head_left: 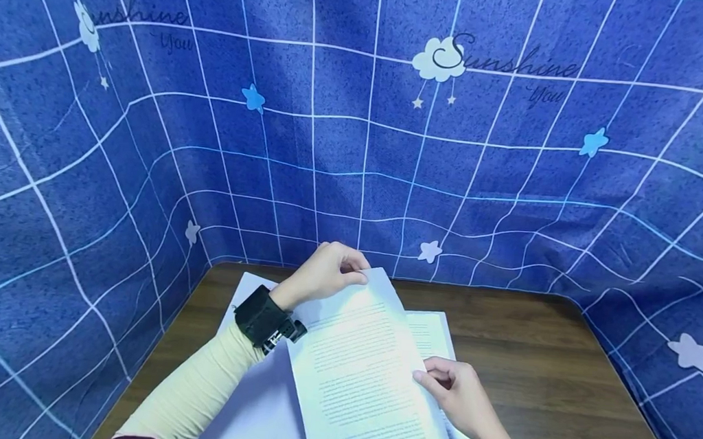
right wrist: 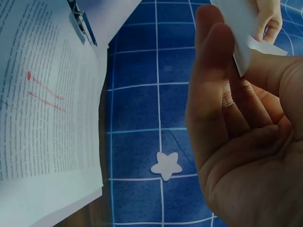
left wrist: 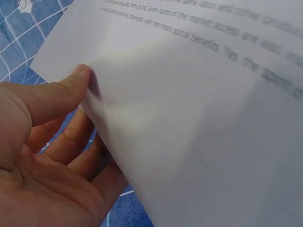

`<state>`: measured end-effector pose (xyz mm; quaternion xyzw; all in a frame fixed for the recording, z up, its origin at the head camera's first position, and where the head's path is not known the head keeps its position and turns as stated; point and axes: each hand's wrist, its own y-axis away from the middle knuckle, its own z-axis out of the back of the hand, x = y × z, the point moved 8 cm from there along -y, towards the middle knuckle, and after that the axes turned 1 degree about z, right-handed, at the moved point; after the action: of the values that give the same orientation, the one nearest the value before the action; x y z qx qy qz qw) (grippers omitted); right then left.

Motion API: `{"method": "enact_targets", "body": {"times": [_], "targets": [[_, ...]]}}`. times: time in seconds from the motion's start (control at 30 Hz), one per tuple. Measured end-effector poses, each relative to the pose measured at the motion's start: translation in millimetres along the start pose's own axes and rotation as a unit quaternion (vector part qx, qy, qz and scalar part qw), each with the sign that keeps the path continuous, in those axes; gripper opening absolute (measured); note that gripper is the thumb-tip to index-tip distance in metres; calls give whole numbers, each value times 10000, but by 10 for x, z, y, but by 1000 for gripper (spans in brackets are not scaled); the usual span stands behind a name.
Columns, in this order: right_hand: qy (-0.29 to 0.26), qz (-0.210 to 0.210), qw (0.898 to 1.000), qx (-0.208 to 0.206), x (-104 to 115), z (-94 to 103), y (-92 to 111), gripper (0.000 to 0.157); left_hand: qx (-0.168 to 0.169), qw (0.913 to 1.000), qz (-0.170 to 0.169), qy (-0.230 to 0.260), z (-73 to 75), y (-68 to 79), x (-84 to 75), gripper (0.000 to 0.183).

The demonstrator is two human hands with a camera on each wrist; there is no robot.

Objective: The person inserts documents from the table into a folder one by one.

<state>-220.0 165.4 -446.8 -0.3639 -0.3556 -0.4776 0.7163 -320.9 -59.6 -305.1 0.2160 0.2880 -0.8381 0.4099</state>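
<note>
A printed white sheet [head_left: 370,372] is held up at a tilt over other papers. My left hand [head_left: 331,273] pinches its top edge near the upper left corner. Up close in the left wrist view, the thumb [left wrist: 71,90] presses the sheet's front [left wrist: 189,118] while the fingers curl behind. My right hand [head_left: 458,397] pinches the sheet's right edge between thumb and fingers. Beneath lies another printed page [head_left: 432,329], partly covered; the right wrist view shows a printed page [right wrist: 52,132] with red pen marks [right wrist: 45,94].
A blank white sheet or open cover [head_left: 256,405] lies on the left of the brown wooden table [head_left: 538,372]. A metal clip-like piece [right wrist: 83,23] shows over the page in the right wrist view. Blue grid-patterned cloth [head_left: 345,143] surrounds the table's back and sides.
</note>
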Motion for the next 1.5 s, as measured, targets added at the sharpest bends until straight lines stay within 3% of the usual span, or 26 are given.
{"method": "enact_targets", "body": {"times": [0.2, 0.37, 0.47, 0.57, 0.7, 0.77, 0.87, 1.0, 1.5], "targets": [[-161, -554, 9979, -298, -276, 174, 64, 11, -627, 9972, -114, -390, -17, 151, 43, 24], [-124, -1140, 9908, -716, -560, 441, 142, 15, -1274, 9889, 164, -743, -10, 363, 141, 43], [-85, -1343, 9868, -898, -681, 601, 187, 20, -1392, 9852, 424, -902, -85, 496, 247, 48], [-37, -1553, 9827, -1006, -775, 743, 226, 27, -1135, 9852, 755, -1044, -309, 659, 362, 54], [-51, -1913, 9765, -991, -888, 862, 270, 36, -340, 9837, 1311, -1179, -773, 928, 502, 69], [-37, -2122, 9729, -920, -948, 887, 297, 39, 82, 9780, 1612, -1324, -989, 1062, 574, 78], [-77, -2396, 9674, -818, -1026, 896, 342, 43, 530, 9649, 1975, -1649, -1195, 1220, 655, 90], [-168, -2608, 9620, -793, -1102, 880, 407, 44, 808, 9514, 2101, -2100, -1340, 1362, 702, 97], [-85, -2510, 9629, -990, -1145, 890, 501, 36, 1104, 9308, 2290, -2626, -1595, 1511, 775, 109]]}}
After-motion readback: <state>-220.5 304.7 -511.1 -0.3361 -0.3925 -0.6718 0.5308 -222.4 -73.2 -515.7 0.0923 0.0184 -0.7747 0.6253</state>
